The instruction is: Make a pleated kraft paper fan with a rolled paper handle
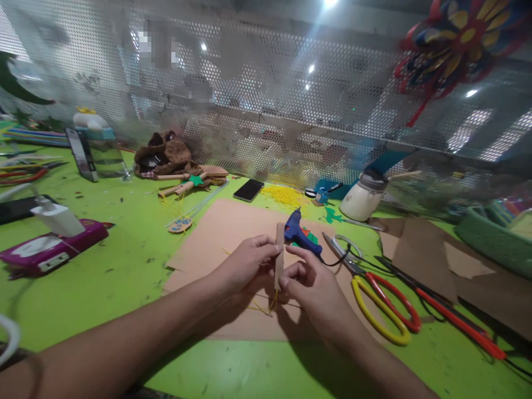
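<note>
Between my two hands a narrow brown cardboard strip (280, 260) stands nearly upright. My left hand (249, 260) pinches it from the left side with thumb and fingers. My right hand (310, 280) grips its lower right edge, with the index finger lifted along the side. Thin yellow string (272, 307) hangs from the strip's bottom end. Under my hands lie sheets of brown cardboard (220, 227). Just beyond the strip rests a blue glue gun (301, 235), nozzle pointing away, beside green and orange scraps.
To the right lie scissors with red and yellow handles (380, 305), a red-handled tool (461, 324) and cardboard pieces (428, 255). A purple power strip (54, 252) with a white plug is at left. A phone (248, 189) and a white jar (363, 197) stand farther back, before a perforated metal screen (266, 100).
</note>
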`<state>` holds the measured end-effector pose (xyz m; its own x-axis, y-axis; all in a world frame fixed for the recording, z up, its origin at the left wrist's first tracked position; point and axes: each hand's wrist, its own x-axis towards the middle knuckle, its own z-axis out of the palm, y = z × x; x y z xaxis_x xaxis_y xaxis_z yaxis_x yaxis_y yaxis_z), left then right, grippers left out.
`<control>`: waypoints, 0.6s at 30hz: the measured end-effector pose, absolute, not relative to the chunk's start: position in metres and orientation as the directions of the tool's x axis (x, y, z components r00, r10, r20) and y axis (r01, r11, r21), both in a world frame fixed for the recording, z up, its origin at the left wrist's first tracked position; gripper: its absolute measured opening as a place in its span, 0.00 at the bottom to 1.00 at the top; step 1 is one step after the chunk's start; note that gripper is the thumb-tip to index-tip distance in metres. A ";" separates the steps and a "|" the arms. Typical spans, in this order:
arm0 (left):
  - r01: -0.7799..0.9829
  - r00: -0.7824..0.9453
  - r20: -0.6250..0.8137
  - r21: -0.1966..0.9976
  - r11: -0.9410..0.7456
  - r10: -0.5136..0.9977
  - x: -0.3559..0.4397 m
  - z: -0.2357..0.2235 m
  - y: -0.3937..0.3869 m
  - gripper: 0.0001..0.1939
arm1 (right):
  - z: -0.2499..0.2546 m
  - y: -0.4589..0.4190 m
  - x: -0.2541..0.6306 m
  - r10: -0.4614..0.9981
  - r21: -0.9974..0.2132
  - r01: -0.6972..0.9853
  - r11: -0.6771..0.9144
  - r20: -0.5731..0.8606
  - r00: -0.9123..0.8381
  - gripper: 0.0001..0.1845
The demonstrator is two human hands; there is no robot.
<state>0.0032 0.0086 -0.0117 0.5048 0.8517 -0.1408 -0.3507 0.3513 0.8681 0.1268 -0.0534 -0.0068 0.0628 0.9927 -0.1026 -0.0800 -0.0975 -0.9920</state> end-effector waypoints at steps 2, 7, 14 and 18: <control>-0.346 0.508 -0.144 0.869 0.354 0.849 0.003 -0.014 0.011 0.05 | -0.009 -0.053 0.128 0.993 -0.992 -0.079 -0.099 -0.104 0.061 0.33; -0.319 0.478 -0.157 0.886 0.337 0.864 0.002 -0.017 0.013 0.04 | -0.015 -0.051 0.128 0.994 -0.993 -0.071 -0.090 -0.094 0.056 0.36; -0.295 0.470 -0.185 0.888 0.352 0.863 0.002 -0.017 0.013 0.06 | -0.017 -0.051 0.127 0.995 -0.996 -0.041 -0.077 -0.079 0.055 0.37; -0.301 0.464 -0.174 0.891 0.340 0.868 0.001 -0.018 0.016 0.04 | -0.017 -0.053 0.127 0.996 -0.996 -0.040 -0.074 -0.076 0.040 0.39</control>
